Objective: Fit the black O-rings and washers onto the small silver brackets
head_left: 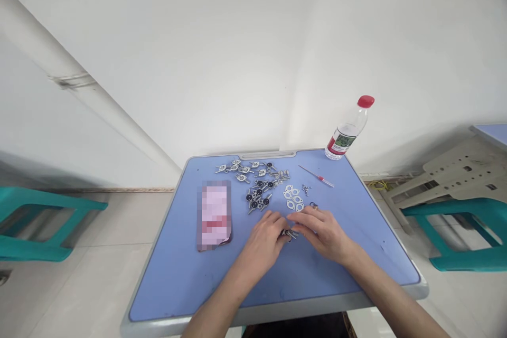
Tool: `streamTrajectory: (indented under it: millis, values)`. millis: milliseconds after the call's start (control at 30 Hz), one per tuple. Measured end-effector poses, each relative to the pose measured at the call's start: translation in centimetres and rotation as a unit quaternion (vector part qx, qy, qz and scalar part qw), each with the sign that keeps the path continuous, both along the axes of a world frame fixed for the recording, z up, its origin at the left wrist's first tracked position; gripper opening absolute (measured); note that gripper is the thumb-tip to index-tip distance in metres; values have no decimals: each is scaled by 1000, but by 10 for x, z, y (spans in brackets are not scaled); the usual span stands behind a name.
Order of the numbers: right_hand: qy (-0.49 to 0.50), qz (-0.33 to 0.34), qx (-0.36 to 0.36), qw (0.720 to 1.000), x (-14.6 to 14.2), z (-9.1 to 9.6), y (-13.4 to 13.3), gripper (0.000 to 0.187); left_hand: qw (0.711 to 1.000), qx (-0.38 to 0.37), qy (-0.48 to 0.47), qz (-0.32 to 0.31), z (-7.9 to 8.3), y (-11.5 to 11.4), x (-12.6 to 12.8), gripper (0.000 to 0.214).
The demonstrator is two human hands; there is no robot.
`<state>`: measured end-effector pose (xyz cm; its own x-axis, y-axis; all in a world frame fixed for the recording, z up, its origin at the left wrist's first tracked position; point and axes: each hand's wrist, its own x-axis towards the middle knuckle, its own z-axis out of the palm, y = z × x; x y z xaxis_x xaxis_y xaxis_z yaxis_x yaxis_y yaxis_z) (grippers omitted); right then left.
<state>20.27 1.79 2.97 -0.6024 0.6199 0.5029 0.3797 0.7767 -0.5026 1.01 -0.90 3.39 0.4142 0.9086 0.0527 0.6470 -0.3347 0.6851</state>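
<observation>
Low over the near middle of the table, my left hand (269,233) is closed round a small metal fitting (292,233) with short silvery tubes. From the other side, my right hand (321,229) has its thumb and fingers bent in at the same fitting, fingertips close together; the exact contact is partly hidden. Just beyond my hands lie flat oval metal plates (290,204) with holes. Fittings with round black tops (259,191) are bunched to their left. Further back are fittings with pale plates on top (242,178). Several tiny screws (306,189) make a small pile.
A screwdriver (320,178) with a red and clear handle lies at the back right. Behind it stands a red-capped bottle (343,137). A phone-like flat object (214,214), blurred out, lies on the blue table (174,280) at left. Green stools (467,227) flank the table.
</observation>
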Motion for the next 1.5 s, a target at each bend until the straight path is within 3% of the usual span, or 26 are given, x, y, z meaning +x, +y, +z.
streamTrajectory:
  millis: [167,433,733,833,1000,1200,1367,1500]
  values:
    - [19,20,-85,996,2,7,-3,47,1000,-1,-4,-3,-2,1,0,10]
    - [9,-18,-3,1000,-3,-7,0,31,1000,-11,-3,-1,-1,0,0,14]
    - [31,47,-95,994,4,9,-2,48,1000,-3,7,-10,-6,0,-1,17]
    - [38,33,-76,996,1,4,-2,44,1000,-7,8,-13,-4,0,0,17]
    - [37,-25,31,999,-3,-7,0,22,1000,-12,5,-13,-1,1,1,16]
    - [55,11,-44,997,2,3,-2,35,1000,-6,7,-11,-3,1,0,16]
    - [72,-65,30,995,3,-4,0,21,1000,-5,11,-12,-3,1,0,15]
    - [58,-25,-1,998,4,-1,-1,29,1000,-3,8,-12,-4,1,0,14]
